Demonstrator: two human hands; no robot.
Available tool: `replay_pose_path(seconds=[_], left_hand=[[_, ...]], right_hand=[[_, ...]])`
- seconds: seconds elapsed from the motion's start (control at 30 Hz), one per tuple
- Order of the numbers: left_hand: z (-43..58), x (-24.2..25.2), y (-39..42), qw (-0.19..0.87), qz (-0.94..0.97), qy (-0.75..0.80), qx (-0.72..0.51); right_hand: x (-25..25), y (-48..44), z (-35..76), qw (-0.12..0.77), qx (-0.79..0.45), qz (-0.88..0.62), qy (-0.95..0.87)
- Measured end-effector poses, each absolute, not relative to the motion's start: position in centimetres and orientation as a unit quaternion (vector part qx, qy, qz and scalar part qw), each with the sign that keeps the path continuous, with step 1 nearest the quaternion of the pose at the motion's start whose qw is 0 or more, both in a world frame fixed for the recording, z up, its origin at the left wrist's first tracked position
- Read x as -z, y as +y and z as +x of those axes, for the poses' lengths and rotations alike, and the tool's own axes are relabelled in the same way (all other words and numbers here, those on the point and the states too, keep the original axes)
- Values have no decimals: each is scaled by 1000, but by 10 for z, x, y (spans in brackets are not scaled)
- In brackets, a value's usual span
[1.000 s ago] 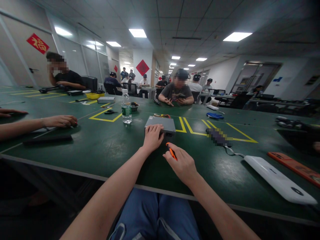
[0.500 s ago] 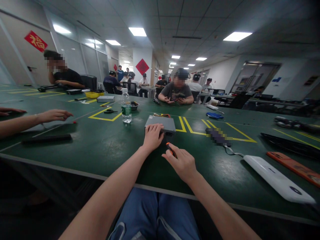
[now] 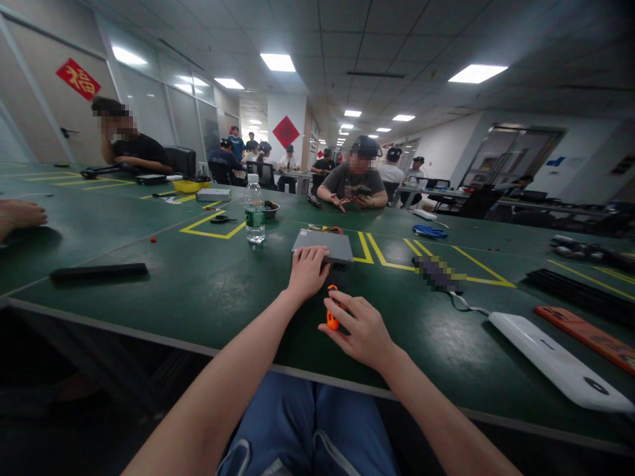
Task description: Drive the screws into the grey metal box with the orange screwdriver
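Note:
A grey metal box with loose coloured wires behind it, which looks like a computer power supply (image 3: 338, 247), sits on the green table. My left hand (image 3: 307, 272) rests over its left front part, fingers across the top and thumb at the front edge. Just in front of the box, my right hand (image 3: 364, 327) holds an orange-and-black screwdriver (image 3: 332, 320) between thumb and fingers. The fingers cover part of the handle, and I cannot make out the tip.
Left of the box stands a water bottle (image 3: 254, 215), with a small metal bowl (image 3: 270, 210) behind. To the right lie a white power bank (image 3: 555, 360), an orange phone (image 3: 588, 337) and blue gloves (image 3: 429, 231). A black bar (image 3: 99, 272) and a co-worker's hand (image 3: 22, 217) are at left.
The screwdriver has turned more upright in my right hand, whose fingers have spread. My left hand stays on the power supply. At left, the co-worker's hands have drawn back.

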State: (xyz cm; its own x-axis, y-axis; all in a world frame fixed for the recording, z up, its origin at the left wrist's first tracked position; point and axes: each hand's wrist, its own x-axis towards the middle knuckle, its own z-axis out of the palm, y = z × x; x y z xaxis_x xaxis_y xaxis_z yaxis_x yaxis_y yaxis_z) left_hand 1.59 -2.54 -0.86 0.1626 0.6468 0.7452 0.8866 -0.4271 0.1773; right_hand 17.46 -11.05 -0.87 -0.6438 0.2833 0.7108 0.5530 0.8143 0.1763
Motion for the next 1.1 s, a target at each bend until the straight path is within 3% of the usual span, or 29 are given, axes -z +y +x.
replay_pose_path(seconds=[0.13,0.37,0.57,0.83,1.1], left_hand=[[16,9,-26,149,-747,-515,393],[17,8,-26,149,-747,-517,390],[16,8,-26,150,-751,-517,382],[17,6,-27,143,-751,-518,384],[16,7,-27,145,-751,-508,395]], right_hand=[[12,-109,177,391,159,-257,-869],[6,-114,177,344,178,-236,-891],[10,-108,178,418,201,-227,-857],[10,-111,175,344,252,-227,-876],[11,-110,175,335,270,-226,-874]])
